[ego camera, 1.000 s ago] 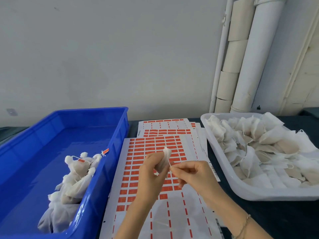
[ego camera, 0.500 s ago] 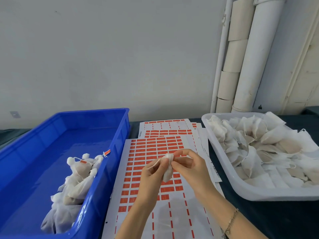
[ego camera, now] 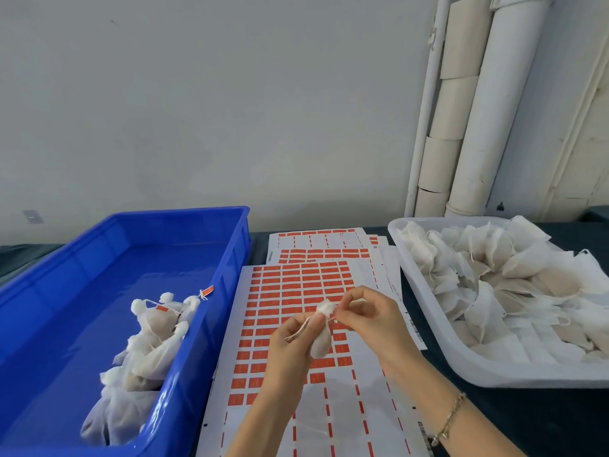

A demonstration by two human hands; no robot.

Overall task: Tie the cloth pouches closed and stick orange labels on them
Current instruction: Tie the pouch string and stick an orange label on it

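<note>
A small white cloth pouch (ego camera: 322, 338) hangs between both hands above the sheet of orange labels (ego camera: 290, 311). My left hand (ego camera: 290, 344) pinches the pouch's neck and its thin string. My right hand (ego camera: 369, 319) pinches the gathered top of the pouch from the right. Tied pouches (ego camera: 148, 341), some with orange labels, lie in the blue bin (ego camera: 230, 258) at the left. Several untied pouches (ego camera: 494, 285) fill the white tray (ego camera: 425, 311) at the right.
More label sheets (ego camera: 316, 249) lie stacked behind the front sheet on the dark table (ego camera: 527, 423). A grey wall and white pipes (ego camera: 478, 127) stand behind the table. My right wrist wears a bracelet (ego camera: 451, 417).
Both hands have closed in on the top of the pouch. The pouch has turned upright, its top now gathered, and the string trails over my left fingers.
</note>
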